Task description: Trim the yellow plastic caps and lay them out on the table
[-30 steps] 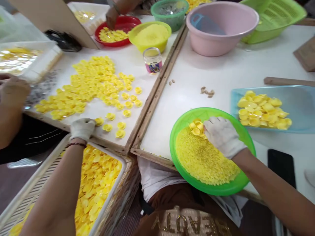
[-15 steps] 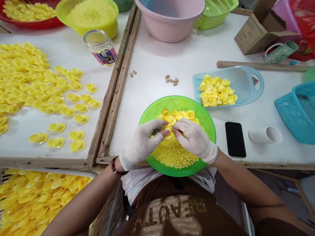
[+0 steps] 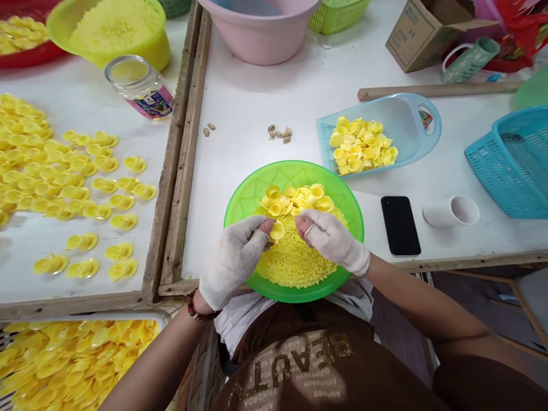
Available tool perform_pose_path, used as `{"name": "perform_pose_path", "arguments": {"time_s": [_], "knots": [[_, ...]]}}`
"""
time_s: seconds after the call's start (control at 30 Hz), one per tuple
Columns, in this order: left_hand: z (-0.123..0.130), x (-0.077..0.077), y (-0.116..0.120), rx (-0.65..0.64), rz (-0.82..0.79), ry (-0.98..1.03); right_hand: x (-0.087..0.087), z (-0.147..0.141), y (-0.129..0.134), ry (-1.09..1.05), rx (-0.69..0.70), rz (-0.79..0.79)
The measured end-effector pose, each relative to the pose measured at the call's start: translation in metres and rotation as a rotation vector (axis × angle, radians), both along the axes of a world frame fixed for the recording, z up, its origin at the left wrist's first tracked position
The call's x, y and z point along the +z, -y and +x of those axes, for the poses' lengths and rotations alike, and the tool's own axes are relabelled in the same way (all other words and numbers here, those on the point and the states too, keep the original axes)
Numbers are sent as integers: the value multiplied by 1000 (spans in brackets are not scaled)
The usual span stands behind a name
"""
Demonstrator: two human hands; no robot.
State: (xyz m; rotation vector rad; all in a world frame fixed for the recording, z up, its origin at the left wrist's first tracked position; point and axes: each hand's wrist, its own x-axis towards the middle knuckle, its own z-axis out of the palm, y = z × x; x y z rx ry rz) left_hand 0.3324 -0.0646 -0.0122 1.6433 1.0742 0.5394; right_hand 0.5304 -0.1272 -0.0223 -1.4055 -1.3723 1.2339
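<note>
Both hands wear white gloves with bare fingertips. My left hand [image 3: 242,248] pinches a small yellow plastic cup [image 3: 277,230] between thumb and fingers, over a green bowl [image 3: 236,197]. My right hand [image 3: 327,237] is a little to the right, apart from that piece, its thumb and fingertips pressed together; whatever they may hold is hidden. Under the hands the bowl carries a heap of tiny yellow pieces [image 3: 295,265], with loose yellow cups [image 3: 306,197] lying at its far side.
A blue scoop [image 3: 413,140] with more yellow cups lies behind the bowl. To the right are a phone [image 3: 401,225], a white cup [image 3: 449,211] and a blue basket [image 3: 514,160]. Wooden strips [image 3: 177,188] divide the table; left of them stand a jar [image 3: 143,91] and many assembled yellow pieces [image 3: 43,171].
My hands have parted: the right has drawn away from the yellow cup, which stays in my left fingers. The view has shifted, so the table's things appear further left.
</note>
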Motion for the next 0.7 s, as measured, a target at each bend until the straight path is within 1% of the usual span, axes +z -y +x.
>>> {"name": "perform_pose_path", "arguments": {"time_s": [0.07,0.1,0.13,0.2,0.37,0.53,0.63,0.7], "knots": [[5,-3,2,-58,-59,6,10,-3,-7,-376,-126,-42],[8,-5,3,-88,-100,18,15,-6,-11,-520,-164,-55],[12,-6,4,-119,-141,34,19,-10,-14,-625,-197,-50],[17,-8,7,-160,-206,68,23,-18,-19,-728,-248,-8],[23,-7,10,-143,-264,108,22,-26,-22,-753,-272,74],[21,-4,11,-127,-274,123,22,-19,-22,-725,-306,65],[17,-2,10,-59,-322,145,19,-6,-15,-610,-316,82],[12,-2,8,1,-369,173,13,5,-8,-413,-282,99]]}}
